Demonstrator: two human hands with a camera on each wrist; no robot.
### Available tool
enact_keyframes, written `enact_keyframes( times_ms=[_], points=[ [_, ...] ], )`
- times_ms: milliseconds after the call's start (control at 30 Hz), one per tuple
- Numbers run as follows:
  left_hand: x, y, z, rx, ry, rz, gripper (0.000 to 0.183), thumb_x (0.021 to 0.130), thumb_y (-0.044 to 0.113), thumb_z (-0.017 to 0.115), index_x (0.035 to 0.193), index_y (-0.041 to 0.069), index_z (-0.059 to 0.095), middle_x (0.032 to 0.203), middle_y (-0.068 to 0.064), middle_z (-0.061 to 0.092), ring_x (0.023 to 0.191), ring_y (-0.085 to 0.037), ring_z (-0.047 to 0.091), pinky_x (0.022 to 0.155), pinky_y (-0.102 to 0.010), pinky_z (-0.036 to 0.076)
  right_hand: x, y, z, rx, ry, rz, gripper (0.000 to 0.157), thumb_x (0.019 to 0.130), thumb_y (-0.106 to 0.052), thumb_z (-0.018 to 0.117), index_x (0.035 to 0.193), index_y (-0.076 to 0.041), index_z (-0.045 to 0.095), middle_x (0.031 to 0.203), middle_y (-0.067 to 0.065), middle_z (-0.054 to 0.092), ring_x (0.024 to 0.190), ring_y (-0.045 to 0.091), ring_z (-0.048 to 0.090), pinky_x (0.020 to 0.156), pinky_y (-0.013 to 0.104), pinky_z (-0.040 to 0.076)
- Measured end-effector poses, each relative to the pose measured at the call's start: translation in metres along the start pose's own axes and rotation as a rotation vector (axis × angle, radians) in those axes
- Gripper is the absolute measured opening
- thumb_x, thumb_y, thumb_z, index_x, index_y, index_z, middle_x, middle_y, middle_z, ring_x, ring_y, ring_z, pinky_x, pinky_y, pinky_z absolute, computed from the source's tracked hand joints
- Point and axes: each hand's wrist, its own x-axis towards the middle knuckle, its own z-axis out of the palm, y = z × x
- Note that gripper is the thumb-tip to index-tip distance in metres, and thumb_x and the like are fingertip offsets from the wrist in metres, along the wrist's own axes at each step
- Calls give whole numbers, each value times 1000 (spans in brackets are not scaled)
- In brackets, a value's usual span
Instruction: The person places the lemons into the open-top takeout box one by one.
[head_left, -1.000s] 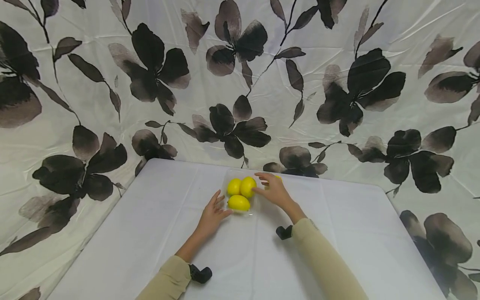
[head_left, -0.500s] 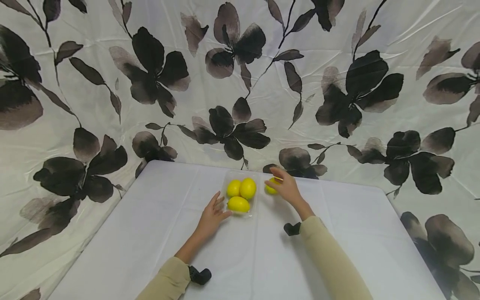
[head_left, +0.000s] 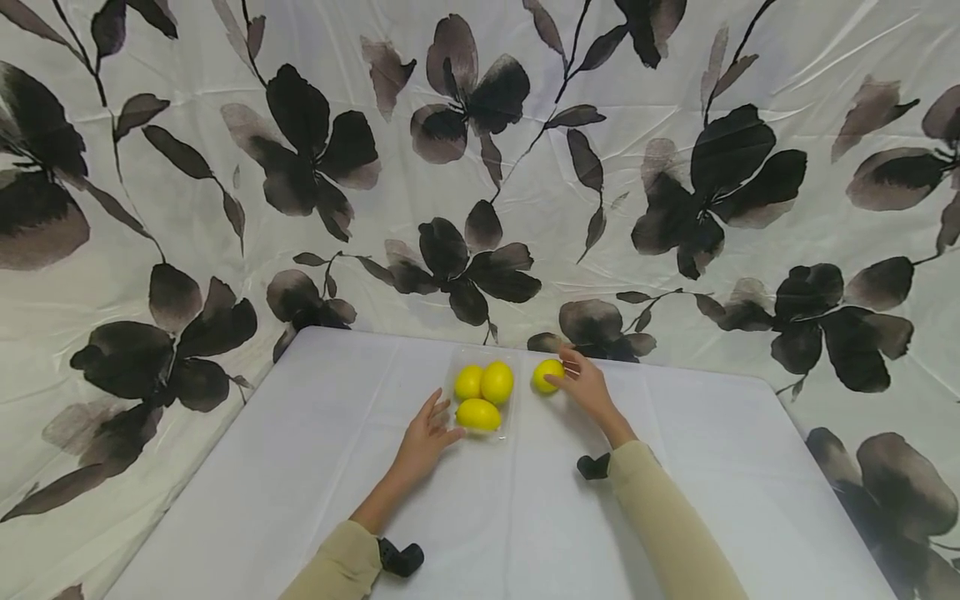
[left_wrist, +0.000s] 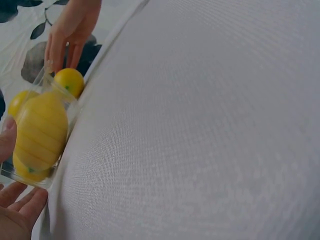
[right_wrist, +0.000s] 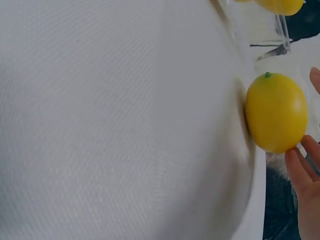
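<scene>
Three yellow lemons (head_left: 478, 414) sit in a clear plastic container (head_left: 508, 425) near the table's far edge. My left hand (head_left: 422, 440) lies along the container's left side, thumb and fingers spread. In the left wrist view its fingertips (left_wrist: 35, 202) are right at the container's end. Another lemon (head_left: 547, 376) rests on the cloth to the right of the container. My right hand (head_left: 594, 393) is at that lemon's right side. In the right wrist view, the fingertips (right_wrist: 294, 159) meet the lemon's lower end, while the thumb (right_wrist: 315, 79) stands apart from it.
A white cloth (head_left: 315, 467) covers the table. Behind it hangs a pale curtain (head_left: 585, 50) with dark flowers. Black wrist-worn devices (head_left: 402, 558) stick out beside both sleeves.
My right hand has moved right, away from the container to the separate lemon, uncovering more of it. My left hand stays beside the container. The head view has tilted slightly.
</scene>
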Motion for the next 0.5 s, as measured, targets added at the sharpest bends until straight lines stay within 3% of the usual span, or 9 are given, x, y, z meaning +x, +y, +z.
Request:
enact_keyframes(
  times_ms=[300,500],
  points=[
    [-1,-2,1,-13,-5,2,85,82,21,73,149,12,21,144,-14,40,129,-34,41,101,-45,41,1,13,7,5,-71,107,64,77,-28,77,133,-12,50,133,14,50,116,32,55,98,42,46],
    [-2,1,0,-15,-9,-7,87,81,23,74,149,13,21,144,-14,39,128,-34,42,101,-44,42,-2,10,10,3,-53,98,62,77,-27,77,132,-12,52,132,14,52,111,32,58,95,43,48]
  ],
)
